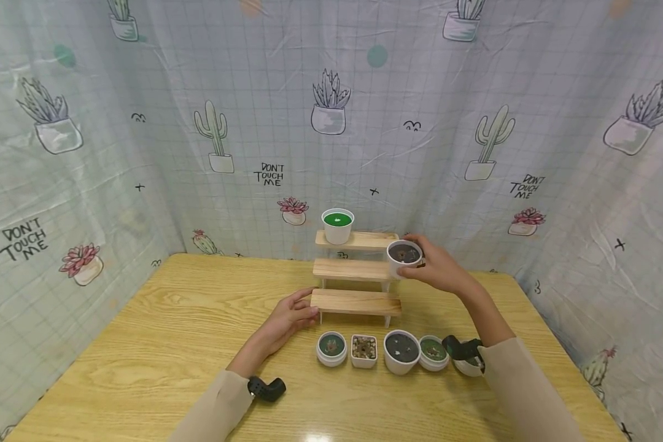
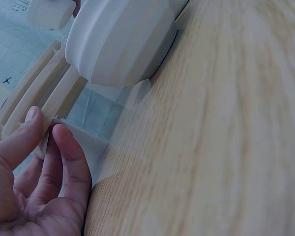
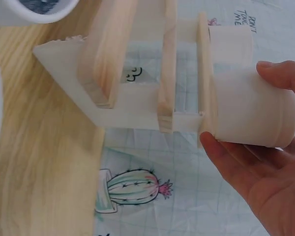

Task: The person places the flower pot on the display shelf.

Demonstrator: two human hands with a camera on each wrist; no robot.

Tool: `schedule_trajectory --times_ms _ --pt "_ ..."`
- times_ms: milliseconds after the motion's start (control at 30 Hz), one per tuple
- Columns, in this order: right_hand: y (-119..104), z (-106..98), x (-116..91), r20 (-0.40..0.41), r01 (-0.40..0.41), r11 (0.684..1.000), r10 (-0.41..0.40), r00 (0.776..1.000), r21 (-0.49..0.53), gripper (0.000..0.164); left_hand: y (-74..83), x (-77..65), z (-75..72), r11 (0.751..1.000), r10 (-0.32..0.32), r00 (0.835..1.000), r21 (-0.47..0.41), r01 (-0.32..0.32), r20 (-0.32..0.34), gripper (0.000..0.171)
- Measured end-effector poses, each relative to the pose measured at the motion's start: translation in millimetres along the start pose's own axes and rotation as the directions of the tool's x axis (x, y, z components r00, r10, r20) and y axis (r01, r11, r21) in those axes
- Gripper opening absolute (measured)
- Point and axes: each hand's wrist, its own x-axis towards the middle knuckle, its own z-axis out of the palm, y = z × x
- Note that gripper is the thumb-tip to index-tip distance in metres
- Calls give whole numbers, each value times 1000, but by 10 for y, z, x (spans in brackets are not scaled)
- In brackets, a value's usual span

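My right hand (image 1: 438, 268) grips a round white pot (image 1: 396, 270) with a dark filling, thumb on one side and fingers round the other. In the right wrist view the pot (image 3: 250, 108) has its base right at the top step's end. The three-step wooden shelf stand (image 1: 356, 302) has white side supports. At the left end of its lowest step, my left hand (image 1: 287, 319) holds the board; the left wrist view has the thumb and fingers (image 2: 71, 157) on either side of its end. Another white pot (image 1: 338, 232), green inside, stands on the top step's left.
In front of the stand are a green-filled round pot (image 1: 331, 362), a square pot of pebbles (image 1: 363, 362), a larger dark-filled pot (image 1: 400, 366) and another green-filled pot (image 1: 433, 364). The right wrist camera partly covers one more pot (image 1: 468, 368). A printed curtain (image 1: 254, 123) hangs behind.
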Motion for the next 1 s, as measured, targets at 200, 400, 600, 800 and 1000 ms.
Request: schedule_trajectory --times_ms 200,400,600,800,1000 --pt "-83 -26 129 -14 13 1000 -14 1000 -14 75 5 -4 -2 1000 1 1000 5 -1 3 77" --pt "-144 -54 276 -29 -7 999 6 1000 -32 76 6 -7 -2 1000 1 1000 4 -1 4 77" --pt "-173 -52 422 -39 -48 998 47 998 -41 78 5 -7 4 1000 1 1000 5 -1 3 76" --pt "-192 -48 511 -50 -75 997 74 996 -20 80 5 -6 13 1000 2 1000 7 -2 2 75" --pt "-209 -26 581 -55 -75 997 75 996 15 81 2 -12 19 1000 -1 1000 5 1 -2 75"
